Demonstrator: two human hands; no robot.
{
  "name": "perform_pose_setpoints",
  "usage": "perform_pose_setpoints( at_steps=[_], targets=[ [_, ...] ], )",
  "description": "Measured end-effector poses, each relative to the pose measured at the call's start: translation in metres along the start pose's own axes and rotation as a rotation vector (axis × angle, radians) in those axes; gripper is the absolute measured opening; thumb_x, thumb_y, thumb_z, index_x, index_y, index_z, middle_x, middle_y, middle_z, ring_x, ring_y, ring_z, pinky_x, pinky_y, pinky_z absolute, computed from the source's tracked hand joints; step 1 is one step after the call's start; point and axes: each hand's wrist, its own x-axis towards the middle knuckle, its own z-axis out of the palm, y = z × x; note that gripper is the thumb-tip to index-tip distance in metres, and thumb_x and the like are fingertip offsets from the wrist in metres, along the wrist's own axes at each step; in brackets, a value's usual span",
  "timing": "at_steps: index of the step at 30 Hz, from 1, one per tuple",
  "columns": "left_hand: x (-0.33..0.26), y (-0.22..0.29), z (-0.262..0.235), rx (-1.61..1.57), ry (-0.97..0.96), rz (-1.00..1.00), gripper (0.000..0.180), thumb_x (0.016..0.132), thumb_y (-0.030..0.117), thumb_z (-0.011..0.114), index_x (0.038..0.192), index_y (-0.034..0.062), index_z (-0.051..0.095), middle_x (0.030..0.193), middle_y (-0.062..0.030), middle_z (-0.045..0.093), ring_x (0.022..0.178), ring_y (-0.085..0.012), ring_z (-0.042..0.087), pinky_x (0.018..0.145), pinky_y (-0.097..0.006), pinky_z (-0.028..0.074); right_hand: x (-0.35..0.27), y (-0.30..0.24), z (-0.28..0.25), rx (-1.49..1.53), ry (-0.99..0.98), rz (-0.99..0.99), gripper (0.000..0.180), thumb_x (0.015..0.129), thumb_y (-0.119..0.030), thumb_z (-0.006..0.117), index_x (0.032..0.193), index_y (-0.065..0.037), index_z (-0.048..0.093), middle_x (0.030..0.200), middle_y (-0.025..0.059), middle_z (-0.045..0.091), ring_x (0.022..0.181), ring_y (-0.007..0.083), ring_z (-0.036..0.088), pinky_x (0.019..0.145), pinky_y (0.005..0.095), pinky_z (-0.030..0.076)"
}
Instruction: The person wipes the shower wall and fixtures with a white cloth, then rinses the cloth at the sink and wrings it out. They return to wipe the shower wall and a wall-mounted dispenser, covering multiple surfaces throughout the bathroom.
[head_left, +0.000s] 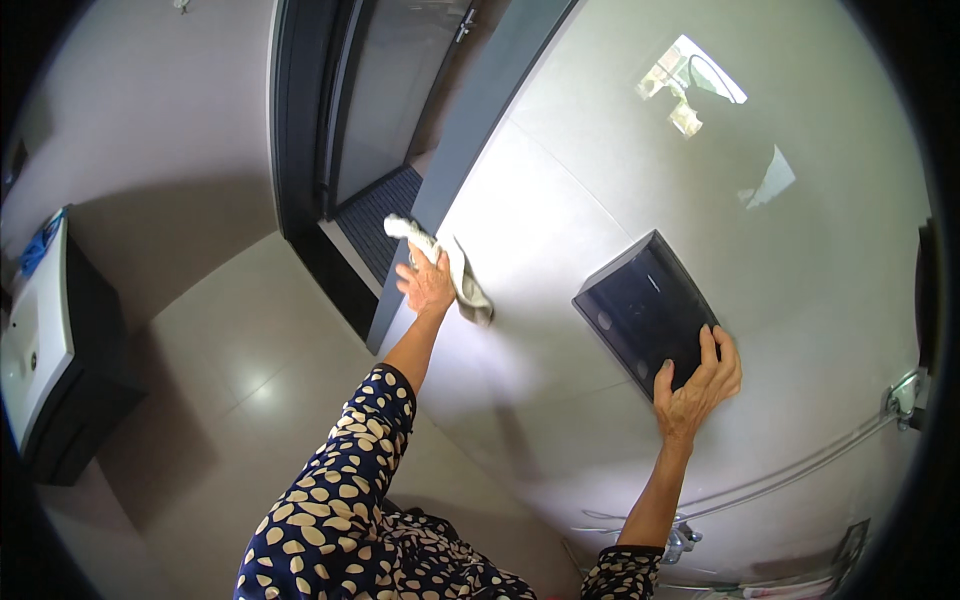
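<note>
My left hand presses a whitish cloth against the pale wall, close to the grey door frame. The cloth's ends stick out on both sides of the hand. A dark, glossy box, shaped like a paper dispenser, is fixed to the same wall on the right. On its lower right corner rests my right hand, fingers spread, with the thumb and index finger on the front face. Some of its other fingers lie along the box's edge.
To the left stands a white washbasin on a dark cabinet, with something blue at its back. Beyond the doorway lies a dark ribbed mat. A shower hose and metal fittings are on the wall at lower right.
</note>
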Motion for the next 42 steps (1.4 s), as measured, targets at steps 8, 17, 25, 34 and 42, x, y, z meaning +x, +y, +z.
perform_pose_setpoints(
  at_steps=[8,17,25,34,42],
  targets=[
    [-0.033,0.019,0.029,-0.476,0.019,0.192,0.053,0.089,0.007,0.051,0.135,0.0251,0.031,0.131,-0.026,0.028,0.115,-0.0404,0.044,0.097,-0.044,0.038,0.0,0.002,0.016,0.014,0.013,-0.005,0.061,0.066,-0.014,0.062,0.125,-0.009,0.048,0.128,0.0093,0.044,0.119,0.0289,0.037,0.098,0.046,0.025],
    [-0.065,0.148,-0.059,-0.676,0.123,1.064,0.053,0.084,0.011,0.059,0.133,0.0084,0.037,0.122,-0.0208,0.045,0.11,-0.0352,0.048,0.092,-0.041,0.04,-0.006,0.008,0.025,0.017,0.049,-0.019,0.061,0.064,-0.013,0.061,0.124,-0.009,0.049,0.126,0.0092,0.045,0.119,0.0285,0.038,0.097,0.0457,0.026],
    [-0.023,0.138,-0.049,-0.292,0.469,1.016,0.057,0.076,0.007,0.065,0.127,0.0187,0.042,0.125,-0.0272,0.03,0.104,-0.0442,0.049,0.08,-0.046,0.048,0.001,0.003,0.02,-0.016,0.071,-0.051,0.061,0.067,-0.014,0.06,0.126,-0.008,0.047,0.126,0.0101,0.045,0.118,0.0297,0.039,0.096,0.0456,0.026],
    [0.018,-0.035,0.032,-0.131,0.29,0.514,0.032,0.083,0.017,0.054,0.112,0.0056,0.058,0.114,-0.0208,0.055,0.104,-0.0401,0.051,0.088,-0.045,0.042,0.005,-0.003,-0.002,-0.043,0.012,-0.079,0.063,0.066,-0.014,0.058,0.127,-0.005,0.045,0.127,0.015,0.043,0.117,0.032,0.038,0.095,0.0457,0.026],
    [0.031,-0.125,0.057,-0.527,-0.346,-0.094,0.05,0.067,0.01,0.065,0.115,-0.0026,0.052,0.109,-0.0165,0.057,0.102,-0.0254,0.054,0.091,-0.035,0.042,0.005,-0.004,-0.001,-0.053,0.005,-0.073,0.063,0.066,-0.015,0.058,0.127,-0.004,0.046,0.126,0.0157,0.045,0.115,0.0326,0.039,0.096,0.0458,0.026]
  ],
)
